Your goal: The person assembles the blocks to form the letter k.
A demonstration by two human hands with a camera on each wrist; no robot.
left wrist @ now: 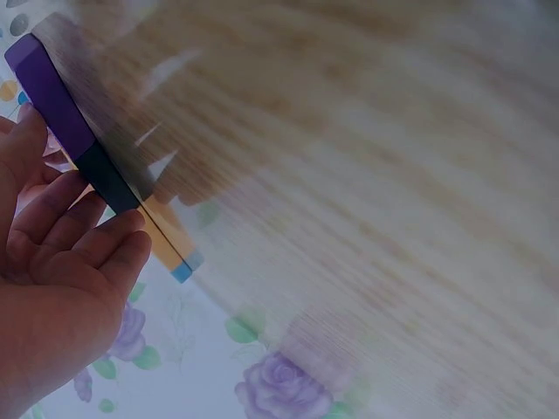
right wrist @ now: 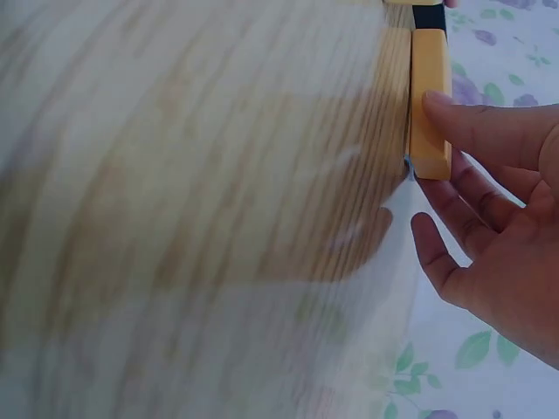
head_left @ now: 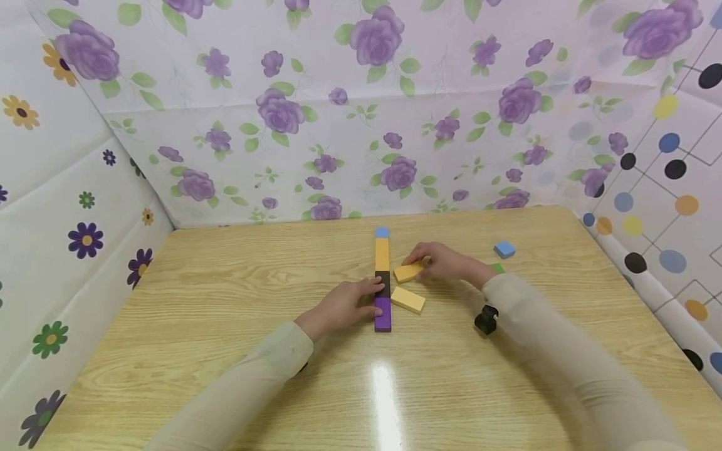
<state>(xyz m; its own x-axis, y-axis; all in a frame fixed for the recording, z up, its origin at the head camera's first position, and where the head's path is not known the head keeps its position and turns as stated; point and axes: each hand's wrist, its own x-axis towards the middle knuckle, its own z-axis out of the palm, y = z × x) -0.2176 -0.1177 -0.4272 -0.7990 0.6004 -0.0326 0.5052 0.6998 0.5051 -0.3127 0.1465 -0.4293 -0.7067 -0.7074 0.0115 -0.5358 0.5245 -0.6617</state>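
Observation:
A straight row of flat blocks lies on the table: a blue block (head_left: pixel 381 232) at the far end, then an orange block (head_left: pixel 381 254), a black block (head_left: pixel 386 290) and a purple block (head_left: pixel 383 319) nearest me. My left hand (head_left: pixel 344 305) rests against the row's left side, fingertips on the black block and thumb at the purple one. Just right of the row, my right hand (head_left: pixel 442 260) pinches another orange block (right wrist: pixel 428 96) between thumb and fingers. A pale yellow block (head_left: pixel 408 300) lies loose in front of it, close to the row.
Farther right on the wooden table (head_left: pixel 254 263) sits a loose blue block (head_left: pixel 504 249). A green block (head_left: pixel 497 268) is partly hidden behind the right forearm. Under the right sleeve is a small black object (head_left: pixel 485 321). Flowered cloth (head_left: pixel 316 163) hangs behind the table.

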